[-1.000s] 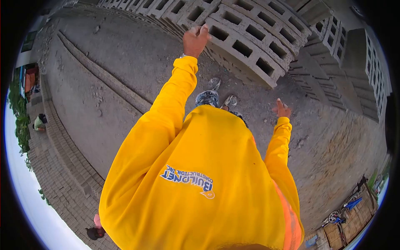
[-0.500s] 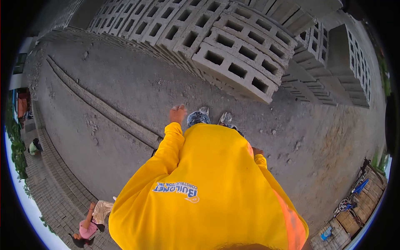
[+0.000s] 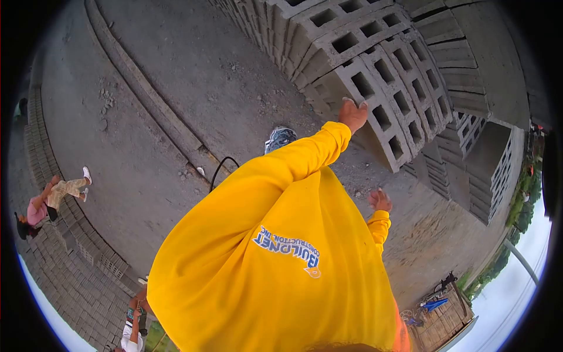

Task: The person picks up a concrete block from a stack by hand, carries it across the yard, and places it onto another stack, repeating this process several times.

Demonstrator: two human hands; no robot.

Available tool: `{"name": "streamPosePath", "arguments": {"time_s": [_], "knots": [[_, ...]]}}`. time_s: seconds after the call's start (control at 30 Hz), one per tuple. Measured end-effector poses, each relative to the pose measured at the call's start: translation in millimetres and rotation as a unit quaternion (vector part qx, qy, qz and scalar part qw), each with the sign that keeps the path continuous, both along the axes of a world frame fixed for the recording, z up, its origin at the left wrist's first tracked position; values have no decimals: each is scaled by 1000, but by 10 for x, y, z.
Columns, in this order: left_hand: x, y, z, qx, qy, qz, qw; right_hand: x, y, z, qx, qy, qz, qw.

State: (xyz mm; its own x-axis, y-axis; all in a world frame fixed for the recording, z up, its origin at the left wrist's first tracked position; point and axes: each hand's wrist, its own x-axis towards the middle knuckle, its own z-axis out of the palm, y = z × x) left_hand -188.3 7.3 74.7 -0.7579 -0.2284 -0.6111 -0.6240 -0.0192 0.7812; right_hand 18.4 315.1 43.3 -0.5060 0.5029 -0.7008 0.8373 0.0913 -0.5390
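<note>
My left hand (image 3: 353, 115) reaches across my body to the nearest hollow concrete block (image 3: 389, 134) at the end of a stack. Its fingers curl at the block's edge beside the openings; how firm the hold is does not show. Lower and to the right, my right hand (image 3: 380, 200) is held in the air, apart from the blocks, fingers loosely bent and nothing in it. Yellow sleeves cover both arms. The block stands on its side against others of its kind, openings facing up.
More block stacks (image 3: 466, 176) rise at the right. A long low concrete strip (image 3: 152, 88) crosses the dusty ground, with a thin black loop (image 3: 220, 170) near its end. A person in pink (image 3: 38, 210) and another in white (image 3: 134, 334) are at the left. A bicycle (image 3: 437, 287) stands at lower right.
My view has turned toward the right. My left hand has moved from beside my legs to the near block, and my right hand has come out from beside my body.
</note>
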Motion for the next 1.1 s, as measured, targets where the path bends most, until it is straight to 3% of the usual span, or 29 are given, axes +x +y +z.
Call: {"name": "streamPosePath", "arguments": {"time_s": [0.13, 0.23, 0.3, 0.37, 0.43, 0.57, 0.7, 0.9, 1.1], "knots": [[43, -259, 23, 78, 22, -27, 996, 33, -81, -233, -25, -79, 11, 997], [45, -535, -229, 82, 44, -148, 985, -26, -303, -437, -26, -110, 71, 991], [173, -740, -234, 129, 64, -102, 984, -44, -431, -545, -63, -106, 79, 989], [274, -942, -160, 200, -12, -54, 978, 7, -507, -598, -70, -83, 74, 991], [393, -1107, -130, 166, -29, -33, 985, 141, -587, -648, -52, -53, 63, 995], [573, -1220, -383, 153, -46, -11, 987, 353, -558, -504, -45, -53, -39, 997], [525, -1047, -95, 142, -57, -23, 988, 386, -336, -338, -48, -6, -138, 989], [100, -667, 37, 140, -55, 24, 988, -385, 77, -230, -27, 139, -209, 968], [-227, -386, 255, -13, -46, 26, 998, -1824, 557, 345, 19, 259, -180, 949]]}}
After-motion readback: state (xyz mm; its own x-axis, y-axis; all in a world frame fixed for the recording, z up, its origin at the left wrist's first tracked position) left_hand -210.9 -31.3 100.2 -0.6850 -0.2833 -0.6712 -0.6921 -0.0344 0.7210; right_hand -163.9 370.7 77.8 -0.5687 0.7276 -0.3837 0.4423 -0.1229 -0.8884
